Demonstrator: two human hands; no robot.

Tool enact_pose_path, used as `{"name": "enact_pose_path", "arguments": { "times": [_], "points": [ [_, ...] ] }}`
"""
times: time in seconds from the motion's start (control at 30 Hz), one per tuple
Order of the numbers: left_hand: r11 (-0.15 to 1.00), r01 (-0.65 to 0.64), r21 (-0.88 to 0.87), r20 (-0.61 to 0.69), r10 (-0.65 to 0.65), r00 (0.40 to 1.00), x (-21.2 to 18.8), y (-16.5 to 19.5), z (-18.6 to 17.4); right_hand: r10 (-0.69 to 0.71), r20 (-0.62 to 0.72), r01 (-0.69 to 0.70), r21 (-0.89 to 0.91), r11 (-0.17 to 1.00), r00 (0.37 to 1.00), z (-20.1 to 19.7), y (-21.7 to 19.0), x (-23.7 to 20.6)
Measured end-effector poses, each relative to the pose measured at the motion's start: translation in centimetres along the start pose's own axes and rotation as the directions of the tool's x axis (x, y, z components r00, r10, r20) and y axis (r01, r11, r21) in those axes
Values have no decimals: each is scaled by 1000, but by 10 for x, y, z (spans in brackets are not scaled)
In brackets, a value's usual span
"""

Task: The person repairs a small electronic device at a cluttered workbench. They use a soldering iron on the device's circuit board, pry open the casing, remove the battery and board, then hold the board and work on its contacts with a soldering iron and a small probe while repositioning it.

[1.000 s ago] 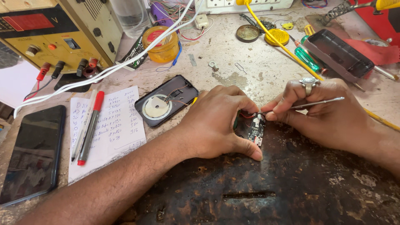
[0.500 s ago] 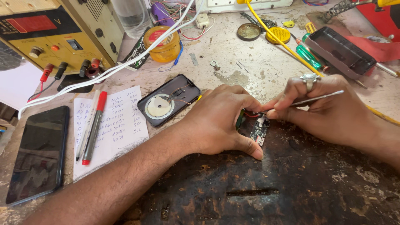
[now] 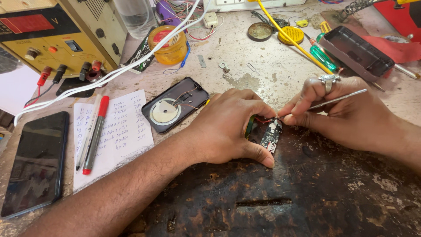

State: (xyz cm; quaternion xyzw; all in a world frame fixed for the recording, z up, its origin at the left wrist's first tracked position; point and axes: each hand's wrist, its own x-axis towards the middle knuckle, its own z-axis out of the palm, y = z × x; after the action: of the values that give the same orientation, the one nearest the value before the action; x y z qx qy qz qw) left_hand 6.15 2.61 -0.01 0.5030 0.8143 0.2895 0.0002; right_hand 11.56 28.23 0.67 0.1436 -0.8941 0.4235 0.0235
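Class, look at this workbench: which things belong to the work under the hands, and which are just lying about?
In use:
left hand, steadying the small circuit board
right hand, holding thin metal tweezers to the board's red wire

Lying about:
dark phone
handwritten paper with two pens
opened black casing
yellow power supply
amber jar
green screwdriver

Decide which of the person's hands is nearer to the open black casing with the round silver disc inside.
Left. The left hand lies just right of the black casing, almost touching it; the right hand is farther right, beyond the small circuit board.
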Motion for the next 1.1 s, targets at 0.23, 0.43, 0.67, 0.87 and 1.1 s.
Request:
{"name": "enact_pose_path", "arguments": {
  "times": [0.23, 0.43, 0.67, 0.87, 1.1],
  "points": [
    [1000, 19, -15, 8, -19, 1000, 4, 1, 0, -191, -9, 191, 83, 978, 982, 3, 11, 2],
    [999, -7, -32, 8, 7, 1000, 1, 0, -2, -27, 19, 25, 59, 998, 999, -1, 6, 3],
    [1000, 0, -17, 22, 0, 1000, 3, -1, -1, -89, 27, 92, -107, 990, 996, -1, -2, 2],
    [1000, 7, -3, 29, -7, 1000, 4, 0, -1, -17, -3, 17, -130, 991, 1000, 0, -7, 4],
    [1000, 10, -16, 26, -9, 1000, 4, -1, -1, 82, -56, -87, -94, 992, 995, 6, -15, 4]
  ]
}}
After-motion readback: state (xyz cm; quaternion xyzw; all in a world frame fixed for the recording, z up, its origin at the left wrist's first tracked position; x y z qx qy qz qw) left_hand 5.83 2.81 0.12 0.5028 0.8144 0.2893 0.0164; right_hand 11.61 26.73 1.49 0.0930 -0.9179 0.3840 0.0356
